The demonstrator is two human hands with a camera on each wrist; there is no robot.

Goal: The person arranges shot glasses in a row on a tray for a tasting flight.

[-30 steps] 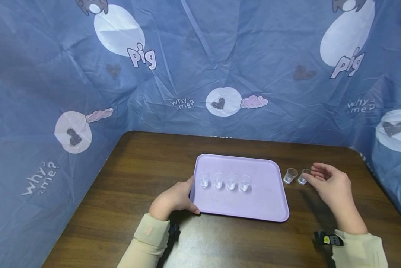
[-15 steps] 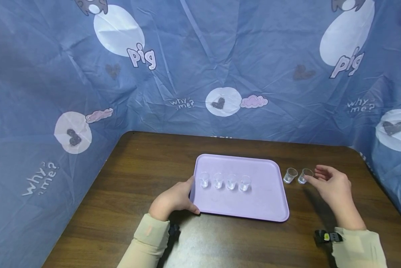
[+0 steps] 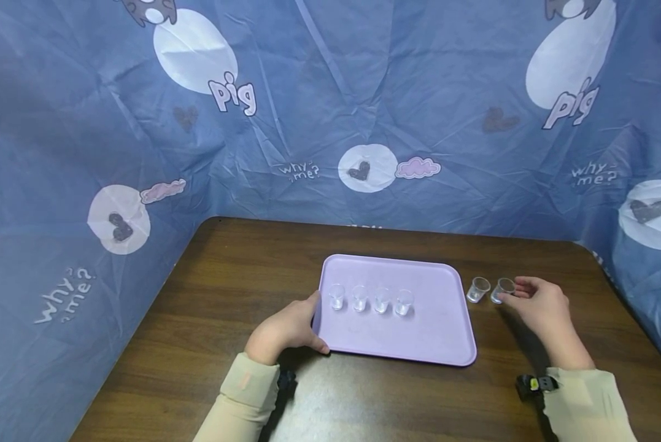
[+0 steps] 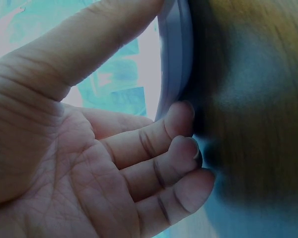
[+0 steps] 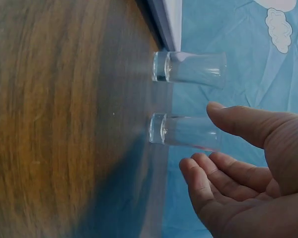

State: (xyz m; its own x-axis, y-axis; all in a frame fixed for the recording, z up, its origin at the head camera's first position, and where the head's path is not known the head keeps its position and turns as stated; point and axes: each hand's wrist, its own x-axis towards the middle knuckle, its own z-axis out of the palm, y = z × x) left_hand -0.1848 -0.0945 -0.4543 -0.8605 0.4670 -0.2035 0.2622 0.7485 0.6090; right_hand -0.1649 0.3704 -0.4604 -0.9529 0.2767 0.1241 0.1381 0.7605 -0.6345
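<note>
My left hand (image 3: 287, 328) holds the left front corner of a lilac tray (image 3: 418, 344). In the left wrist view its thumb reaches along the tray's rim (image 4: 174, 49), and the other fingers are loosely bent beside it. Several small clear shot glasses, one of them a glass (image 3: 404, 302) at the right end, stand upright in a row on the tray. To the right of the tray, my right hand (image 3: 545, 310) is around the outer shot glass (image 5: 188, 133). Its thumb overlaps the rim area in the right wrist view, while a gap shows between fingers and glass.
Another clear shot glass (image 3: 477, 290) stands on the wooden table (image 3: 242, 258), between the tray's right edge and the outer glass. A blue printed cloth (image 3: 308, 123) hangs behind the table and along its sides.
My right hand draws back slightly from the outer glass, then shifts left around it again. The left hand, tray and glasses stay where they were.
</note>
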